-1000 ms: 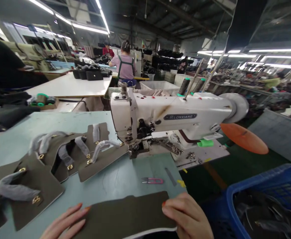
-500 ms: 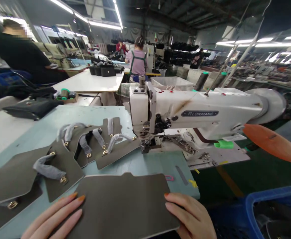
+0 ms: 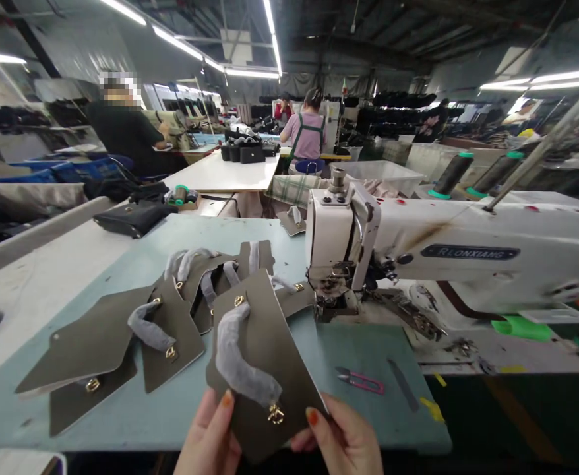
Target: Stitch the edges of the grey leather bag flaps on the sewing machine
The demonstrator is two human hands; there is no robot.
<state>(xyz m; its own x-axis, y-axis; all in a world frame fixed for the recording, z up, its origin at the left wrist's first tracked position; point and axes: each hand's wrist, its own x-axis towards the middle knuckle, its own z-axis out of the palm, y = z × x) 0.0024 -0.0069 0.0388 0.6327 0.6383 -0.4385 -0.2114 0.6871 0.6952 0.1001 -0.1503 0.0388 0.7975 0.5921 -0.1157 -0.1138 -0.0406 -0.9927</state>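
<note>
An olive leather panel (image 3: 274, 353) with a grey wrapped handle (image 3: 235, 359) and gold rings stands tilted up above the table's near edge. My left hand (image 3: 210, 439) pinches its lower left edge, thumb on the front. My right hand (image 3: 341, 442) grips its lower right edge the same way. Several more olive panels with wrapped handles (image 3: 161, 330) lie overlapped on the pale blue table (image 3: 136, 251) to the left. The white sewing machine (image 3: 448, 247) stands to the right, its needle foot (image 3: 336, 303) just beyond the held panel.
Pink thread snips (image 3: 361, 380) lie on the table right of my hands. A black bag piece (image 3: 131, 216) lies at the table's far left. Thread cones (image 3: 450, 175) stand behind the machine. A seated person in black (image 3: 126, 135) and others work at benches behind.
The flat panel that lay under both hands is out of sight; my hands now hold up a handled panel. The view has swung left and the blue crate has left the picture.
</note>
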